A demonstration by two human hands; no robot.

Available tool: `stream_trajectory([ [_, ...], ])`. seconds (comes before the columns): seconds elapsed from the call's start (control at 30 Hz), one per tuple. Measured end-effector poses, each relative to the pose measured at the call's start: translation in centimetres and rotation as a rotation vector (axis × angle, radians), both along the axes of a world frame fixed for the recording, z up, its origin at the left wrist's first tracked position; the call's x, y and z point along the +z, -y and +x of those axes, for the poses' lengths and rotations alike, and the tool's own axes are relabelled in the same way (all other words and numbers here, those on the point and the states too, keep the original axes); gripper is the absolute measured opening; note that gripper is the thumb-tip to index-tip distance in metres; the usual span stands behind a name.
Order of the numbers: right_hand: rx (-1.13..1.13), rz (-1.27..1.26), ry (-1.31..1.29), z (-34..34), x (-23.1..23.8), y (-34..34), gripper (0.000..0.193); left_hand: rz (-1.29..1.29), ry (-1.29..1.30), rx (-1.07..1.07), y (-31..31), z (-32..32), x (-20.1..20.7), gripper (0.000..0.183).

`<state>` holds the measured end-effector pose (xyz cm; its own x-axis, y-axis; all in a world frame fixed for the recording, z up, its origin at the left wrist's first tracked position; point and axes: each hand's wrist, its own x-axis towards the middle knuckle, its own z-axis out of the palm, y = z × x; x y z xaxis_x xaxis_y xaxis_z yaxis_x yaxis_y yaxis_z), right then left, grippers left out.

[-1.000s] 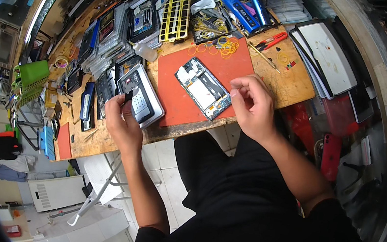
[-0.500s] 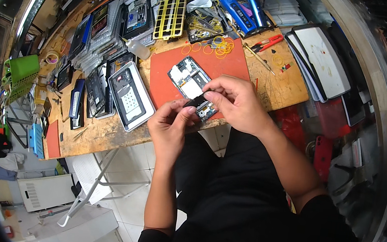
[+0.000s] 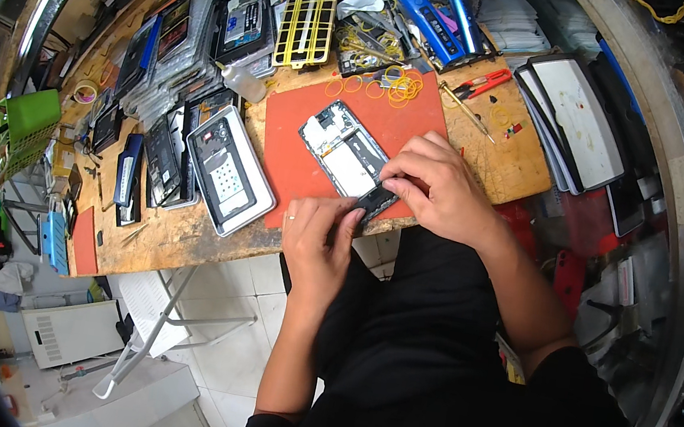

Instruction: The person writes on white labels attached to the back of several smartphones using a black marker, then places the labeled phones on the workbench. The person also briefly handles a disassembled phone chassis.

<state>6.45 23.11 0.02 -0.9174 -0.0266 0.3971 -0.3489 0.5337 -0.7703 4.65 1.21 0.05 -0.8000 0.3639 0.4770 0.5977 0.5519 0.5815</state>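
Note:
An opened phone [image 3: 351, 170] lies tilted on an orange-red mat [image 3: 289, 123], its inner boards and a white battery-like block exposed. Across its near end sits a flat black cover piece [image 3: 375, 202]. My left hand [image 3: 319, 241] pinches the left, near edge of that piece between thumb and fingers. At its far right edge, the thumb and index finger of my right hand [image 3: 440, 188] are closed on it too. My fingertips hide part of the phone's near corners.
Left of the mat stands a white-rimmed phone shell [image 3: 231, 172]. Beyond are yellow rubber bands [image 3: 401, 89], a squeeze bottle [image 3: 244, 84], a yellow-black rack [image 3: 305, 25], a screwdriver [image 3: 470, 112] and red pliers [image 3: 485, 81]. The wooden bench edge [image 3: 170, 252] runs nearest me.
The black piece was held up over the phone, tilted; now it lies down against the phone's near end. Both hands have moved slightly right and lower.

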Motion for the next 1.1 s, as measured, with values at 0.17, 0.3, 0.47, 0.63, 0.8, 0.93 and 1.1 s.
stream_trajectory([
  [0.17,-0.023,0.044,-0.056,0.3,0.3,0.2,0.008,-0.129,-0.104,-0.034,0.0,0.6,0.0,0.016],
  [0.3,-0.016,0.108,-0.074,0.7,0.1,0.4,0.009,-0.263,-0.278,-0.004,0.0,1.6,0.1,0.020],
  [0.47,-0.146,0.158,-0.105,2.2,0.8,1.1,0.030,-0.242,-0.249,-0.020,-0.1,1.5,-0.3,0.024],
  [0.63,-0.389,0.478,0.029,3.9,2.4,4.1,0.048,-0.140,-0.233,-0.017,-0.4,1.4,-1.5,0.027],
  [0.8,-0.313,-0.224,0.214,2.3,2.4,5.1,0.028,-0.095,-0.234,-0.029,0.2,1.5,-2.4,0.026],
  [0.93,-0.114,-0.172,0.345,1.6,2.8,4.0,0.016,-0.036,-0.192,-0.067,0.6,1.6,-1.3,0.024],
  [1.1,0.080,-0.697,0.354,2.7,4.5,5.8,0.019,0.932,0.495,0.085,0.6,3.1,1.6,0.031],
])
